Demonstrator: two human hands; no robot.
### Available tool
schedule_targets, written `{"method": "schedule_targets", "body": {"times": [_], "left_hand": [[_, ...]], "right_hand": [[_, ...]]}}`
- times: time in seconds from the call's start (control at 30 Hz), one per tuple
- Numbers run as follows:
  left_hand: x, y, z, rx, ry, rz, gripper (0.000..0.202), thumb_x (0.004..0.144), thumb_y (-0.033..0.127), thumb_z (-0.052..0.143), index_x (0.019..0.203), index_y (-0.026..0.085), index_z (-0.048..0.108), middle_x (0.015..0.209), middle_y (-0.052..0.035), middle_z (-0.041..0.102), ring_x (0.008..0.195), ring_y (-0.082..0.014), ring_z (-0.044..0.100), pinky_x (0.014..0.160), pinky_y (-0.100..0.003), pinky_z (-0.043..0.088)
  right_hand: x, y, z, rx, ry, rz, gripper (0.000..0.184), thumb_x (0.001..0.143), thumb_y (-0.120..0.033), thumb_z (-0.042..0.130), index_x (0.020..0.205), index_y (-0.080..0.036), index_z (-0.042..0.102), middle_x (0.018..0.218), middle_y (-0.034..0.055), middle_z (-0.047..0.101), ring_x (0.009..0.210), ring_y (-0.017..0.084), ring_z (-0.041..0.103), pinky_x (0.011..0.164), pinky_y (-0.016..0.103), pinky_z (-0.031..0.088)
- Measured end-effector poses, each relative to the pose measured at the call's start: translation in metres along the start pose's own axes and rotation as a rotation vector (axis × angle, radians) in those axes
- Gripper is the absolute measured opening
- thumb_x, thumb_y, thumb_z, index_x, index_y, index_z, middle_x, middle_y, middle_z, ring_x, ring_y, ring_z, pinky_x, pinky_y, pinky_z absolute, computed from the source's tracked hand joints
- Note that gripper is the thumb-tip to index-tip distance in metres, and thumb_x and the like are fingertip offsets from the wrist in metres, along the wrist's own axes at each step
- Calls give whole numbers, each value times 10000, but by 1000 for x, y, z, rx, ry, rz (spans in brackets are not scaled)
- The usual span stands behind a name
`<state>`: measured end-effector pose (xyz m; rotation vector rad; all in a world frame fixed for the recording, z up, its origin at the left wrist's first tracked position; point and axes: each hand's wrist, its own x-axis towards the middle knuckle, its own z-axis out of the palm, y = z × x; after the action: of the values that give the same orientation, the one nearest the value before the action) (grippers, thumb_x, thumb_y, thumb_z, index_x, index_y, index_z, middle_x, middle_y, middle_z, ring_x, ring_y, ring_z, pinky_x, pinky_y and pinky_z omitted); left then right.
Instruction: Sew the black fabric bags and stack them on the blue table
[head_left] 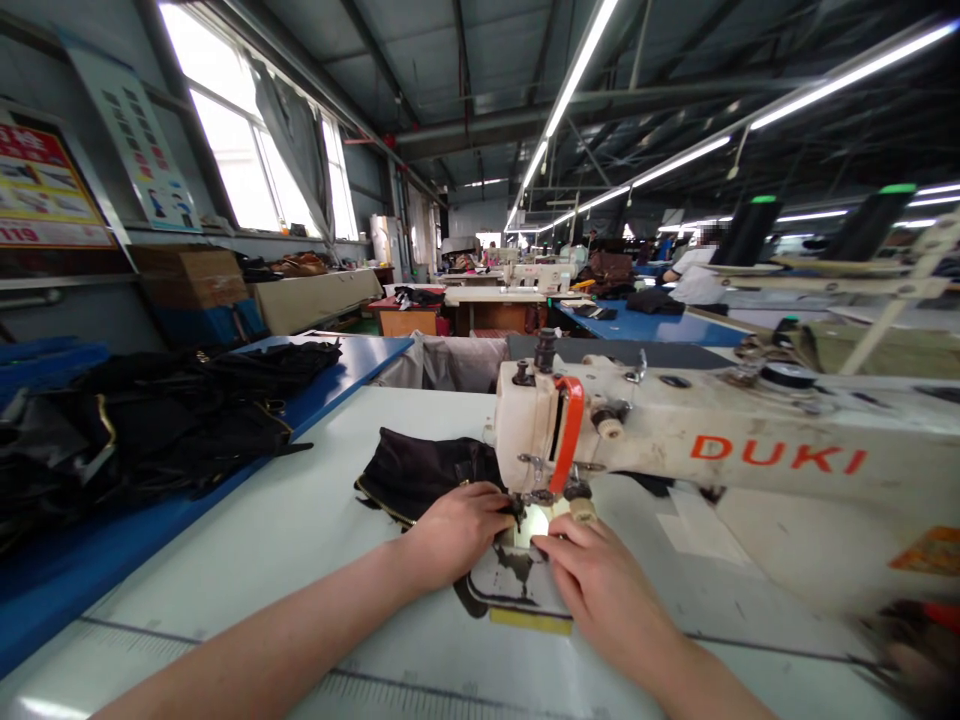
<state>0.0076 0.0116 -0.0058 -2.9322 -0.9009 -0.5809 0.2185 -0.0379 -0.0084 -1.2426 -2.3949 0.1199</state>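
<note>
Everything here is placed from the cream sewing machine (720,440) with its red lettering, standing on the pale bench (262,540). Behind the machine head, a grey fabric-sided bin (450,362) sits past the far edge of the bench; what it holds cannot be made out from here. To the left of the machine, across a narrow step down, a blue side table (352,362) carries a heap of black pieces (172,420) spread over most of its top.

The bench lies bare and open from the machine's left out to its left edge, and there is free surface in front of the needle plate toward the near edge. To the right, the machine's long body fills the space.

The black fabric piece (420,470), edged with a gold zipper, lies bunched just left of the machine head and runs in under the needle. The left hand (461,530) lies flat on it with fingers loosely curled, pressing it down just left of the needle. The right hand (600,580) rests in front of the needle on its right side, fingertips pressed to the plate at the fabric's edge. The two hands sit close together, nearly touching under the lit needle area.
</note>
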Motion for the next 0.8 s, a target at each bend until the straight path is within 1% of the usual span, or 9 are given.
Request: {"method": "schedule_targets", "body": {"times": [0.13, 0.27, 0.37, 0.43, 0.47, 0.53, 0.6, 0.7, 0.8], "left_hand": [[-10, 2, -8, -20, -12, -41, 223, 892, 107, 488, 978, 165, 685, 1123, -63, 664, 1084, -217, 576, 991, -335, 444], [-39, 15, -27, -162, -11, -42, 279, 869, 48, 461, 1006, 152, 680, 1129, -72, 669, 1071, -202, 595, 970, -302, 458], [-58, 34, -49, -320, 8, -82, 308, 856, 26, 438, 1012, 153, 670, 1080, -75, 682, 1047, -188, 611, 936, -278, 472], [-64, 49, -68, -449, 36, -176, 297, 834, 22, 458, 992, 164, 665, 1031, -54, 693, 988, -172, 633, 895, -259, 486], [-65, 56, -79, -523, 53, -246, 280, 824, 24, 472, 975, 167, 659, 996, -41, 697, 937, -161, 645, 859, -249, 497], [-68, 66, -103, -680, 106, -392, 228, 809, 47, 514, 965, 167, 628, 953, -29, 693, 860, -147, 652, 796, -238, 511], [-75, 70, -129, -766, 198, -491, 225, 795, 95, 587, 1008, 169, 590, 994, -39, 673, 902, -159, 638, 827, -259, 503], [-95, 72, -163, -744, 276, -563, 285, 823, 206, 625, 1102, 193, 567, 1129, -56, 621, 1073, -196, 570, 965, -321, 428], [-120, 76, -179, -760, 193, -654, 244, 896, 303, 549, 1124, 223, 581, 1165, -43, 603, 1122, -205, 534, 969, -334, 405]], "right_hand": [[-2, 4, -1, 13, 1, -27, 301, 892, -88, 406, 1033, -200, 647, 968, 82, 605, 923, 260, 523, 807, 436, 458], [-5, 0, 1, 74, 9, -98, 321, 908, -119, 393, 1125, -210, 610, 1004, 91, 599, 946, 254, 539, 820, 434, 472], [-6, -19, 4, 160, 54, -154, 362, 889, -188, 486, 1243, -234, 546, 1210, 101, 555, 1105, 265, 512, 934, 424, 437], [-3, -38, 1, 271, 40, -171, 379, 865, -257, 552, 1244, -247, 544, 1260, 92, 543, 1132, 265, 512, 952, 393, 428], [0, -49, -3, 345, 19, -151, 329, 864, -293, 560, 1190, -247, 577, 1200, 84, 583, 1075, 255, 546, 912, 366, 450], [6, -70, -14, 517, -22, -41, 190, 884, -358, 532, 981, -236, 641, 937, 46, 650, 859, 214, 596, 755, 298, 484], [11, -85, -26, 718, -36, 98, 241, 885, -418, 523, 792, -222, 627, 735, 8, 609, 700, 178, 560, 630, 256, 459], [13, -95, -36, 1030, -9, 247, 283, 832, -483, 586, 756, -213, 626, 730, -1, 598, 721, 176, 549, 644, 246, 456], [8, -101, -35, 1247, 45, 401, 281, 761, -494, 673, 780, -214, 661, 746, -1, 627, 759, 187, 572, 712, 260, 473]]}}
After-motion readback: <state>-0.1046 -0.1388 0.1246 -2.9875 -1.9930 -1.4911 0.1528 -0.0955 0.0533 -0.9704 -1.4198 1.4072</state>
